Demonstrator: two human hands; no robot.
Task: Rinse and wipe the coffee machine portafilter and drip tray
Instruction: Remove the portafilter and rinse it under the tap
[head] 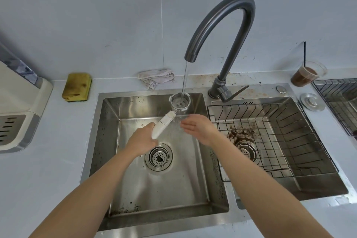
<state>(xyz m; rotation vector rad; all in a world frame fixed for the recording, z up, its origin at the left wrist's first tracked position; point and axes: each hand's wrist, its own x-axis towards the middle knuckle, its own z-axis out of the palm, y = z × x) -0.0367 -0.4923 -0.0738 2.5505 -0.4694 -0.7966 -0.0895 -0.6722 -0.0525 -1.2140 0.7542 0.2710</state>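
Observation:
My left hand (143, 139) grips the white handle of the portafilter (179, 101) over the left sink basin (108, 114). Its round metal basket sits directly under the stream from the dark grey faucet (222, 25), and water runs into it. My right hand (199, 128) hovers just right of the handle below the basket, fingers spread and holding nothing. The coffee machine (17, 106), with its slotted drip tray (9, 128), stands at the left edge of the counter.
A yellow sponge (77, 86) and a crumpled cloth (156, 77) lie behind the sink. The right basin holds a wire rack (289, 137) with coffee grounds (243, 133) under it. A plastic cup of brown drink (307, 75) and another wire basket (340, 102) sit at the far right.

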